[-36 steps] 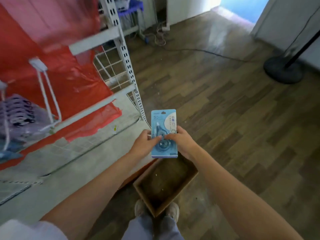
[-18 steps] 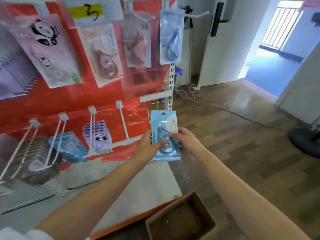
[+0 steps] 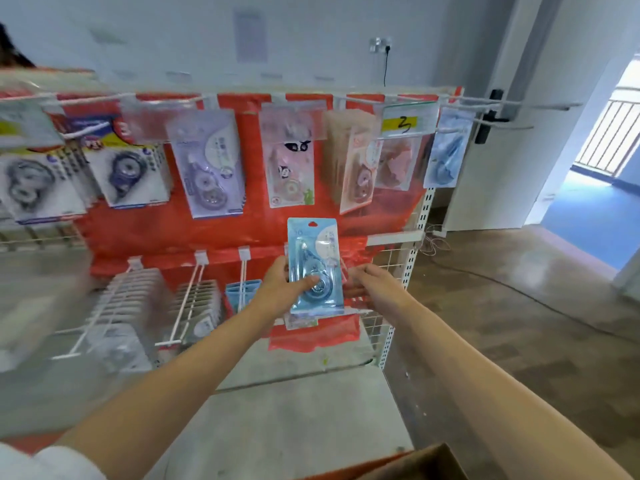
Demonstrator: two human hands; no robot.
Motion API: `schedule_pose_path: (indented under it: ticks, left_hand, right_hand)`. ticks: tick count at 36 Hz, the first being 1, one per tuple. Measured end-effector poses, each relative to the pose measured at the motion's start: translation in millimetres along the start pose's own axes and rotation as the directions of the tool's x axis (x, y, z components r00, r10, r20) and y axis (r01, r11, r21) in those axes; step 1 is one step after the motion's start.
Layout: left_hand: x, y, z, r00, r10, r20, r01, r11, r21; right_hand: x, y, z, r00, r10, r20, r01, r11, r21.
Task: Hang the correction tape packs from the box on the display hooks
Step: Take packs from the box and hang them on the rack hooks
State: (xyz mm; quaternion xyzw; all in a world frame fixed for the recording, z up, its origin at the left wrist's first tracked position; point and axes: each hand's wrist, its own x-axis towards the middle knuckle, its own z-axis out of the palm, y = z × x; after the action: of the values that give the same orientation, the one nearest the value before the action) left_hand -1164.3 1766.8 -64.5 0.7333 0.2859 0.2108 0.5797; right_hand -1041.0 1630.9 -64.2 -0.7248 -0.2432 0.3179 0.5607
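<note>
From the head camera, the person stands in front of a red display wall (image 3: 221,233) with rows of white hooks. The left hand (image 3: 280,289) holds a blue correction tape pack (image 3: 315,268) upright, with the thumb pressed over the clear bubble on its front and the other fingers hidden behind it. The pack is up in the air, right in front of the lower row of hooks, between the two hands. It has a small hole at the top (image 3: 312,224) for a hook to go through.

The right hand (image 3: 372,287) is just beside the pack on its right. Its fingers reach in toward the pack's edge, but it is too blurry to tell if they pinch anything or only touch it.

Lower left, a white hook (image 3: 242,271) holds more blue packs (image 3: 242,294) that look the same color. Other hooks (image 3: 188,296) further left are full of packs too. The top row carries many kinds of tape packs (image 3: 207,164). A corner of the brown box (image 3: 412,462) shows at the bottom edge.

The step in hand looks like carrying one pack to its hook. It is not hung yet. Next, the hole at the top probably has to line up with a hook tip, and then the pack slides back along it. That calls for a slow, steady aim, because the hole is small and the hook is thin
</note>
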Motion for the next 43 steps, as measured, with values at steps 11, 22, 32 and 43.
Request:
schedule_pose_path:
  ticks: [11, 22, 32, 43]
  left_hand:
    - [-23, -29, -112, 0.995, -0.045, -0.084, 0.047, 0.999, 0.018]
    - [-47, -70, -205, 0.976, -0.090, -0.196, 0.096, 0.995, 0.023]
    - [-63, -93, -264, 0.959, -0.098, -0.265, 0.107, 0.994, 0.022]
    - [-81, -112, -257, 0.968, -0.131, -0.214, 0.130, 0.991, -0.017]
  right_hand:
    - [-1, 0, 72, 0.999, 0.044, 0.029, -0.036, 0.974, -0.224]
    - [6, -1, 150, 0.987, -0.030, 0.159, 0.123, 0.781, -0.613]
    - [13, 0, 197, 0.946, -0.075, 0.314, 0.314, 0.436, -0.843]
    - [4, 5, 232, 0.913, -0.108, 0.394, 0.403, 0.393, -0.826]
